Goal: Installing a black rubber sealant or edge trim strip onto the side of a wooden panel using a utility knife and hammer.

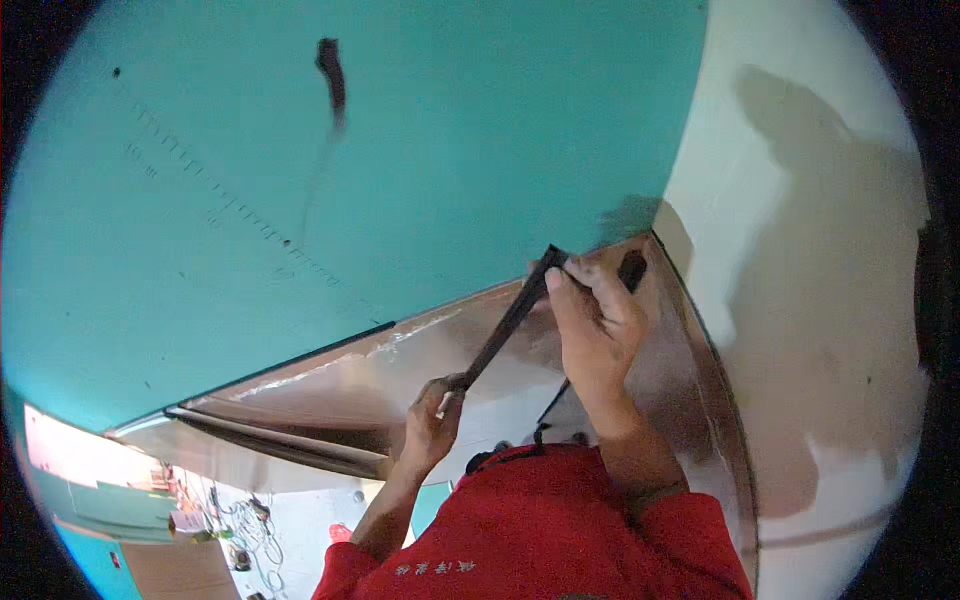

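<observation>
My left hand (433, 422) is closed round the lower end of a long dark strip (510, 325). My right hand (600, 325) pinches its upper end with thumb and fingers, below the teal wall panel (500, 120). Just beyond my right hand, another dark piece (631, 267) shows on the brownish glossy ledge (680, 390) along the panel's bottom edge. A thin black strip (330, 348) runs along that edge to the left.
A pale wall (820, 420) with shadows stands to my right. Long dark strips (280, 437) lie along the ledge at left. Below are a pale floor (305, 522) with tangled cables (258, 530) and a brown board (175, 570). A dark mark (331, 70) is on the panel.
</observation>
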`<control>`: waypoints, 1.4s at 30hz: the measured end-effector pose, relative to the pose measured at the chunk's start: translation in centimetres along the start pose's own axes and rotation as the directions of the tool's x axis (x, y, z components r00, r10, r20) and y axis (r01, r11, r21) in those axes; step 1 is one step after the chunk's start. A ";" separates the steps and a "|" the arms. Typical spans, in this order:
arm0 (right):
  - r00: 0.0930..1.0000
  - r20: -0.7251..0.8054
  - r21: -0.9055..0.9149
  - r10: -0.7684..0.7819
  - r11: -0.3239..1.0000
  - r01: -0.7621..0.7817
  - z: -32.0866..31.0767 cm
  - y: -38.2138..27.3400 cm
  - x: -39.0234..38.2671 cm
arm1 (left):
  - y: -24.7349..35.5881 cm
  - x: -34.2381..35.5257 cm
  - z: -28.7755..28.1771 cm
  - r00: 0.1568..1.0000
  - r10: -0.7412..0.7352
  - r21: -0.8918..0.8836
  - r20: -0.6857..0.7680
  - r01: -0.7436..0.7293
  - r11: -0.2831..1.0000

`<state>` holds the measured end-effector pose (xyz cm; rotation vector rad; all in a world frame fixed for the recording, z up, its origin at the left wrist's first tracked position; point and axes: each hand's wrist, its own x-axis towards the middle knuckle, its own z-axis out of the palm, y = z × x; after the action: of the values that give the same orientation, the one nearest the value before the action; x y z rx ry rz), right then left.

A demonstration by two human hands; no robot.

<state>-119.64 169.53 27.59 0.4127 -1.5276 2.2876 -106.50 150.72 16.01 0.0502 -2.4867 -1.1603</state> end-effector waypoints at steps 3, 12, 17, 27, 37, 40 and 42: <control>0.993 0.103 -0.097 -0.059 0.993 0.069 0.9 -0.1 -1.2 | 2.3 2.0 0.4 0.995 0.089 -0.018 -0.035 -0.090 0.996; 0.992 0.023 0.187 0.128 0.974 -0.130 2.6 0.7 -1.2 | 3.4 3.8 1.9 0.973 0.229 -0.119 0.004 -0.227 0.966; 0.967 -0.015 0.292 0.256 0.926 -0.241 2.0 0.7 -0.7 | 3.1 3.1 2.1 0.981 0.182 -0.161 -0.061 -0.189 0.969; 0.937 0.020 0.591 0.348 0.752 -0.291 -0.1 2.5 0.3 | 3.7 2.7 2.2 0.968 0.251 -0.183 -0.014 -0.250 0.951; 0.893 0.034 0.665 0.449 0.657 -0.356 -1.3 2.0 0.7 | 4.8 3.2 2.0 0.989 0.106 -0.240 0.107 -0.078 0.968; 0.895 -0.036 0.645 0.445 0.694 -0.319 -2.5 2.1 1.9 | 4.3 2.9 2.3 0.988 0.043 -0.162 0.149 -0.018 0.987; 0.904 -0.126 0.618 0.409 0.745 -0.251 -4.2 2.9 3.1 | 3.1 2.9 2.1 0.976 0.040 -0.165 0.216 -0.004 0.986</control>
<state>-123.84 172.85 24.96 -0.0284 -0.7730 2.9511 -109.51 153.74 18.10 -0.1587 -2.5593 -1.4249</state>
